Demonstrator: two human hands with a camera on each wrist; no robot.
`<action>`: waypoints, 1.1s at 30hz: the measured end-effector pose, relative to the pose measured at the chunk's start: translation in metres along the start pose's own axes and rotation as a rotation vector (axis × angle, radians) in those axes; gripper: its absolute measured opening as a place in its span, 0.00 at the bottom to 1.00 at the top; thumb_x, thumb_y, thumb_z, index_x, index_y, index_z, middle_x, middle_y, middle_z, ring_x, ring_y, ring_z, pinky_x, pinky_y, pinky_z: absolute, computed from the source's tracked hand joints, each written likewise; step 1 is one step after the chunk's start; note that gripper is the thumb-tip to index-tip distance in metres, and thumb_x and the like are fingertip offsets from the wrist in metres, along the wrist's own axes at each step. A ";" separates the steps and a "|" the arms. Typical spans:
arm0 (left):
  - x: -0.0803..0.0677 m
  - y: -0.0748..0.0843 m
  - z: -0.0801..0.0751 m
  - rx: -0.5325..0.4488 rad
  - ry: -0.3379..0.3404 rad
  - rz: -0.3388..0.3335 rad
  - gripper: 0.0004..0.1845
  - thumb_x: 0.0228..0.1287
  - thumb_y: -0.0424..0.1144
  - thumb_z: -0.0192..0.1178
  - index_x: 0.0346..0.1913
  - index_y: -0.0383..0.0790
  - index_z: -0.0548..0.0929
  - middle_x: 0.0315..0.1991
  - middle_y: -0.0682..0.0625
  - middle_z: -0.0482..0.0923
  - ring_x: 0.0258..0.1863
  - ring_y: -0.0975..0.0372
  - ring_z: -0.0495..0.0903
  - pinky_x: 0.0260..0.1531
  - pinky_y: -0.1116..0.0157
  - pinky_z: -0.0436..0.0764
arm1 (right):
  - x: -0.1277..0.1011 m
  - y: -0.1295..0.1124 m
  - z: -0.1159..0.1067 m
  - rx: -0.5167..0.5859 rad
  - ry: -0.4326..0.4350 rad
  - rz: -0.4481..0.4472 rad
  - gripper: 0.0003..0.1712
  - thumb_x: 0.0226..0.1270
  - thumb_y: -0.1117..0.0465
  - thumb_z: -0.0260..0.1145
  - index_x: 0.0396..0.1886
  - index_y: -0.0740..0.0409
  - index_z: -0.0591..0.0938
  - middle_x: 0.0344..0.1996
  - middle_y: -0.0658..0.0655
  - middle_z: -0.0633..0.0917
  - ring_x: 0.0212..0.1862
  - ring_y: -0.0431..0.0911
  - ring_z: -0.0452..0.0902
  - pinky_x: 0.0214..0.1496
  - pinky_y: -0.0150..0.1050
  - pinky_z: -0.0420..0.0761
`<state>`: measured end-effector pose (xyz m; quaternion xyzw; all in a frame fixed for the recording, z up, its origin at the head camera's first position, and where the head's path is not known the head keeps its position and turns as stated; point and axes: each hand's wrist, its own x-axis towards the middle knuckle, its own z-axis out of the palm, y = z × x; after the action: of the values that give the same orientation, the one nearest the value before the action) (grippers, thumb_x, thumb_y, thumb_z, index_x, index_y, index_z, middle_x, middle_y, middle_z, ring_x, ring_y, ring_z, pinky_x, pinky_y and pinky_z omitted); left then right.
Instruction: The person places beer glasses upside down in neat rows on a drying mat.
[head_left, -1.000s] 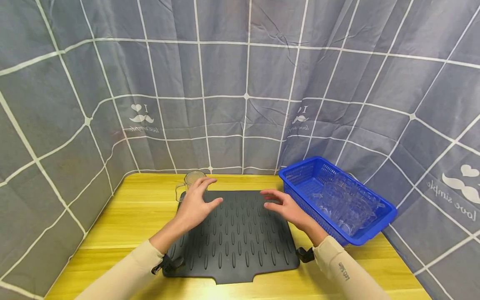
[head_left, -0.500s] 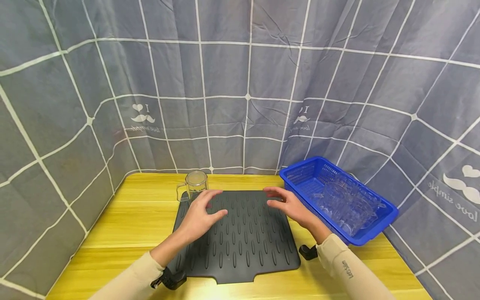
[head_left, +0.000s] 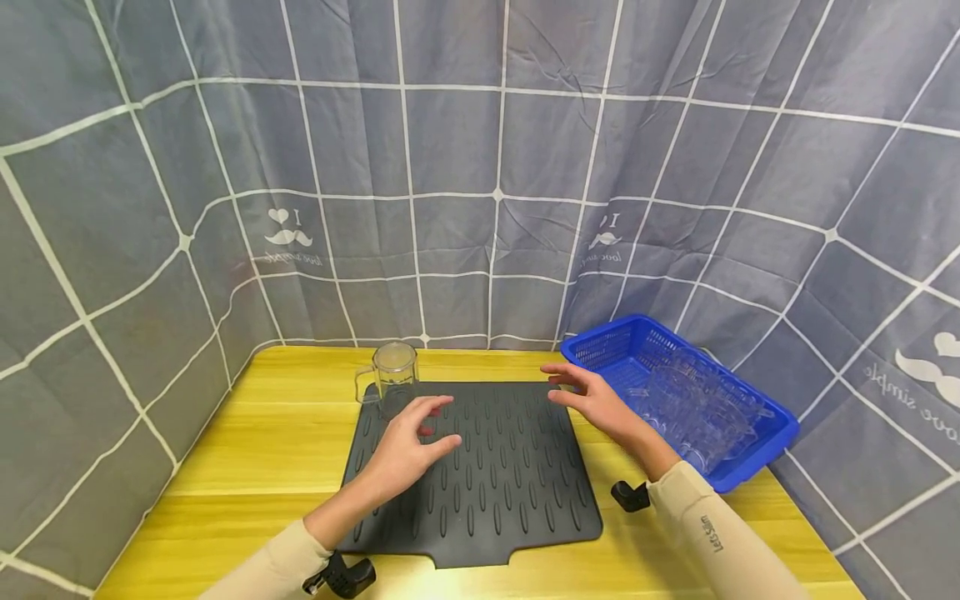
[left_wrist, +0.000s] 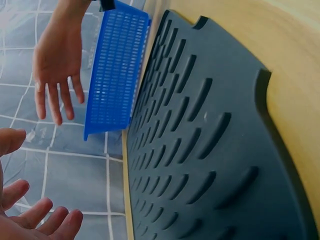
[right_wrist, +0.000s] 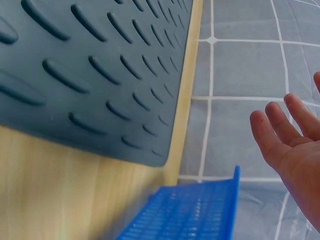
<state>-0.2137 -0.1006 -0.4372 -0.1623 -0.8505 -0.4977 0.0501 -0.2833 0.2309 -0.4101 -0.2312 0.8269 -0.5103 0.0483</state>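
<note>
My left hand (head_left: 405, 450) hovers over the left part of a dark grey ridged mat (head_left: 495, 500), its fingers relaxed and holding nothing. A clear glass mug (head_left: 395, 377) stands upright at the mat's far left corner, its handle pointing left, just beyond that hand. My right hand (head_left: 596, 404) is in the air between the mat's right edge and a blue plastic basket (head_left: 600, 343), with loose fingers and nothing in them. Several clear glass mugs (head_left: 690, 408) lie in the basket. In the left wrist view the right hand (left_wrist: 60, 65) appears with its fingers extended.
Under the mat is a yellow wood-grain table (head_left: 225, 475). A grey curtain with white grid lines (head_left: 457, 233) encloses its back and sides. The basket sits at the table's right rear, angled beside the curtain.
My left hand has drawn back toward me and slightly right, uncovering the glass mug. My right hand has shifted right, toward the basket.
</note>
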 end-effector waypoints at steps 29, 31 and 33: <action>-0.009 -0.012 0.011 -0.055 -0.044 -0.003 0.30 0.63 0.46 0.71 0.68 0.53 0.75 0.60 0.55 0.76 0.60 0.58 0.76 0.54 0.59 0.81 | -0.023 -0.009 -0.084 -0.198 0.106 0.019 0.28 0.75 0.55 0.63 0.71 0.57 0.72 0.68 0.61 0.75 0.69 0.57 0.70 0.59 0.28 0.74; -0.009 -0.012 0.011 -0.063 -0.051 -0.001 0.30 0.64 0.46 0.70 0.68 0.53 0.75 0.60 0.55 0.76 0.60 0.57 0.75 0.54 0.59 0.81 | -0.025 -0.010 -0.088 -0.209 0.105 0.028 0.28 0.75 0.54 0.63 0.71 0.56 0.72 0.68 0.61 0.74 0.69 0.57 0.69 0.61 0.31 0.75; -0.009 -0.013 0.011 -0.069 -0.056 -0.003 0.30 0.64 0.47 0.70 0.68 0.53 0.75 0.60 0.55 0.75 0.61 0.56 0.75 0.55 0.58 0.81 | -0.027 -0.010 -0.093 -0.233 0.103 0.037 0.28 0.76 0.53 0.63 0.71 0.55 0.72 0.69 0.60 0.73 0.70 0.57 0.69 0.63 0.37 0.75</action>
<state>-0.2082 -0.0989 -0.4559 -0.1768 -0.8340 -0.5223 0.0198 -0.2853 0.3151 -0.3618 -0.1936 0.8861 -0.4210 -0.0121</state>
